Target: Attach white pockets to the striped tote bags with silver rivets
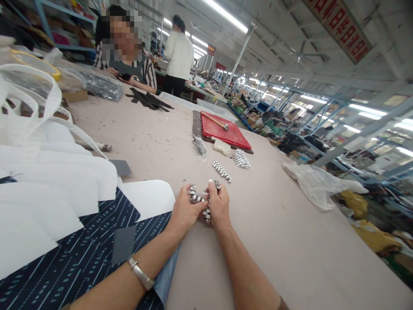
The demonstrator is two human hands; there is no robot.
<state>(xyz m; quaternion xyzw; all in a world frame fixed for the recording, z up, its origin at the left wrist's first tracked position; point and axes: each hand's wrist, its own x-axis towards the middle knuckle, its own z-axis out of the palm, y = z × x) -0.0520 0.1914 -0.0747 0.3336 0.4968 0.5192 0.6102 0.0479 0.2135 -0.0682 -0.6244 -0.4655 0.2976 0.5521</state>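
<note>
My left hand (186, 209) and my right hand (219, 204) are close together above the table, both with fingers wrapped round a bunch of shiny metal pieces (207, 213). Part of the bunch shows between the thumbs and hangs down between the hands. Just beyond my fingers lies a strip of similar metal pieces (221, 171), with a second cluster (241, 159) behind it to the right. A clear bag of metal pieces (200, 148) and a cream-coloured lump (221, 147) rest near the red board.
A hammer (216, 121) lies on the red board (235, 137). White pieces (87, 172) and navy printed fabric (93, 245) cover the left side. Black strips (149, 100) lie farther back, near a seated person (129, 64). Plastic sheeting (319, 185) hangs over the right edge.
</note>
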